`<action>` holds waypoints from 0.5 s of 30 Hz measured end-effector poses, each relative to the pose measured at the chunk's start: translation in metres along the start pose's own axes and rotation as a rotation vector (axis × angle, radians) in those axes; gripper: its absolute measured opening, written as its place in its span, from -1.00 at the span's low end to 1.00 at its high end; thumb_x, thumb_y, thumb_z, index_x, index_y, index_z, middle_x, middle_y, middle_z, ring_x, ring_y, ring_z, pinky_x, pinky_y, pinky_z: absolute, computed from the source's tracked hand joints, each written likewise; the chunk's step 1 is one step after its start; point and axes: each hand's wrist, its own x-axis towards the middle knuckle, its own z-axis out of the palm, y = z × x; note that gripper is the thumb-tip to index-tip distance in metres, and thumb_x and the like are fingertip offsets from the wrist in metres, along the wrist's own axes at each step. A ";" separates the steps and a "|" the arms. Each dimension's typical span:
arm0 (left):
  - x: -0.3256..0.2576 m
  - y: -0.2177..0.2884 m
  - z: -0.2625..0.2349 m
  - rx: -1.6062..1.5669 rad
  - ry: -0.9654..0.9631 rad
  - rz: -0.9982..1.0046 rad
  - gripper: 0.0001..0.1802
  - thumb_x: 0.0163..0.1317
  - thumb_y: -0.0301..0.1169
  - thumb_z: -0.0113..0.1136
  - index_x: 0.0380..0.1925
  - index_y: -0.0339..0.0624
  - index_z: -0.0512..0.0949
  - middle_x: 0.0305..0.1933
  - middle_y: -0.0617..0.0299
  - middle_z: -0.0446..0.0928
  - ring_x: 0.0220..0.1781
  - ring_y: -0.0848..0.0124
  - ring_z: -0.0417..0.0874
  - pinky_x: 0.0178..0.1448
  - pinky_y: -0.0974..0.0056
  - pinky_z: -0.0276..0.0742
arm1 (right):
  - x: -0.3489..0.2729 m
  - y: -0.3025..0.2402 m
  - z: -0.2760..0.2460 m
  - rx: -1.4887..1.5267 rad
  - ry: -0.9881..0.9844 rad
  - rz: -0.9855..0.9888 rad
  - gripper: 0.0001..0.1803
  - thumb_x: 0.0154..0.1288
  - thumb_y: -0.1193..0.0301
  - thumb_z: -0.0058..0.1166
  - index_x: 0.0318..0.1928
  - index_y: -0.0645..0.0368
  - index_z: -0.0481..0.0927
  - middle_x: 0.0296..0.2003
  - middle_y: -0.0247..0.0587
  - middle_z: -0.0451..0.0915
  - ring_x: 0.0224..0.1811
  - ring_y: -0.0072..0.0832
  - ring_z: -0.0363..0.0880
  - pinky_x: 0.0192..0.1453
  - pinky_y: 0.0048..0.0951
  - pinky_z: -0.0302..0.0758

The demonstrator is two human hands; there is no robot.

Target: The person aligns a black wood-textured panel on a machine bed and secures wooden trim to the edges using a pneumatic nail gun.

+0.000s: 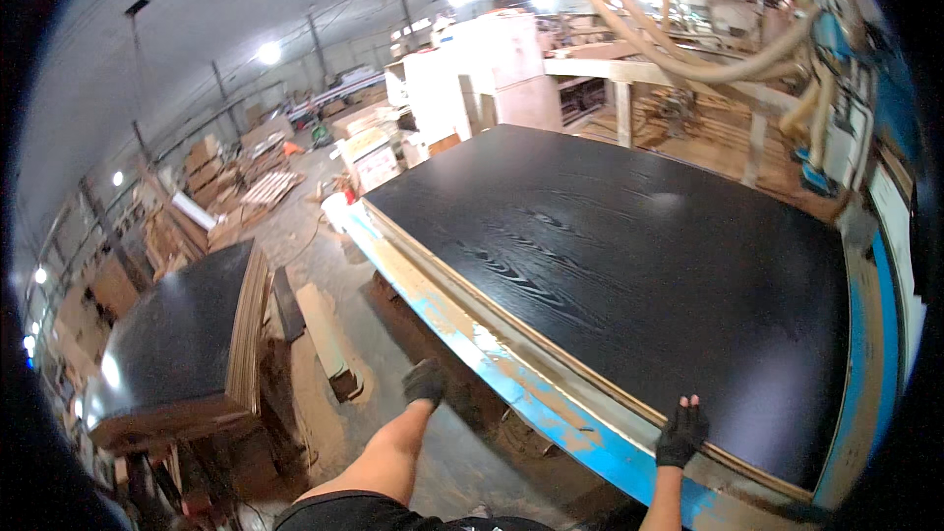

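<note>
Woodgrain panel laid on machine bed, seemingly still uncut; right hand flat at near edge; left hand finger pose unclear.

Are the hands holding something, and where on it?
Nothing looks gripped: the dark-gloved right hand just rests on the edge of the big, flat, black wood-grained board; the dark-gloved left hand looks empty.

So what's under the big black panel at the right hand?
Along the near and right edges of the black panel, a blue frame shows. The middle is covered; what's there can't be seen.
</note>
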 end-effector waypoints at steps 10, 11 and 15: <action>-0.280 -0.410 0.166 -0.094 -0.469 -1.047 -0.37 0.39 -0.01 -0.27 0.35 -0.05 0.30 0.42 -0.01 0.27 0.41 0.03 0.32 0.45 -0.01 0.19 | 0.058 0.065 0.025 -0.733 -0.352 -0.077 -0.66 0.22 0.01 0.03 -0.15 -0.23 0.77 -0.18 -0.26 0.72 -0.17 -0.34 0.69 -0.09 -0.20 0.63; -0.299 -0.412 0.174 -0.149 -0.493 -1.118 -0.37 0.40 0.00 -0.30 0.35 -0.06 0.29 0.42 -0.01 0.27 0.41 0.03 0.32 0.45 0.00 0.18 | 0.078 0.040 0.024 -0.535 -0.509 0.210 -0.65 0.19 0.04 0.05 -0.15 -0.16 0.76 -0.15 -0.27 0.72 -0.16 -0.33 0.68 -0.13 -0.19 0.63; -0.305 -0.399 0.201 -0.345 -0.569 -1.209 -0.36 0.43 0.00 -0.42 0.36 -0.08 0.29 0.41 -0.03 0.28 0.43 0.02 0.29 0.49 0.01 0.14 | 0.126 -0.007 0.072 -0.618 -0.763 0.395 -0.53 0.26 -0.08 -0.04 -0.16 -0.05 0.74 -0.06 -0.18 0.68 -0.04 -0.22 0.64 -0.14 -0.09 0.60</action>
